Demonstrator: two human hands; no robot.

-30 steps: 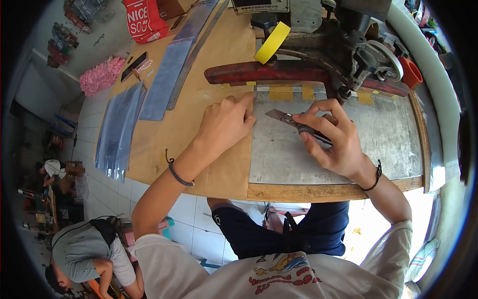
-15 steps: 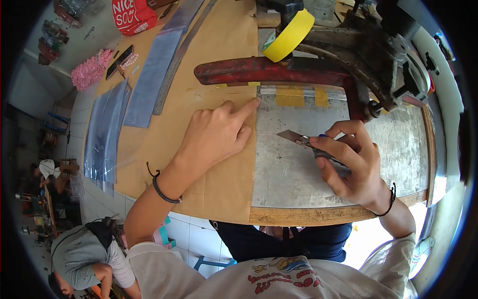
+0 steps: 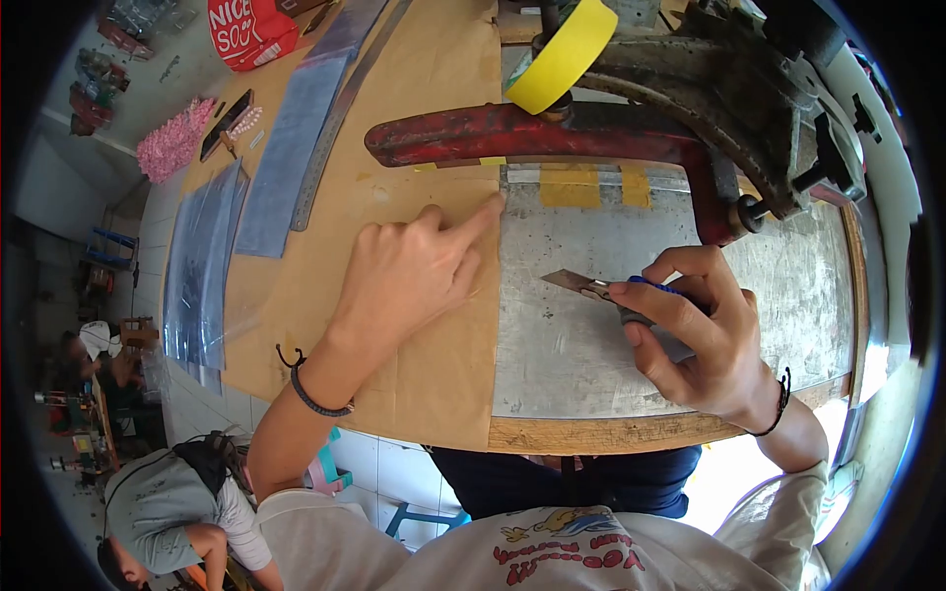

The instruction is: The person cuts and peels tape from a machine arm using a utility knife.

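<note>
My right hand (image 3: 705,330) is closed around a utility knife (image 3: 652,301). The knife's bare blade points left and slightly up, over the grey metal plate (image 3: 572,364). My left hand (image 3: 409,266) holds nothing. Its index finger is stretched out, with the tip at the plate's left edge, while the other fingers are partly curled. Under that hand is a brown sheet (image 3: 434,374) covering the table's left part. A red metal arm (image 3: 463,136) crosses beyond both hands. Strips of yellow tape (image 3: 570,185) lie on the plate's far edge.
A yellow tape roll (image 3: 564,57) rests on the dark machine (image 3: 680,84). To the left are clear plastic sheets (image 3: 202,276), a bluish plastic strip (image 3: 281,182), a steel ruler (image 3: 313,182) and a phone (image 3: 227,125). Another person (image 3: 163,517) bends at the lower left.
The whole view has shifted slightly, moving the table and machine a little left. Both hands keep nearly the same pose, and the knife stays in my right hand above the plate.
</note>
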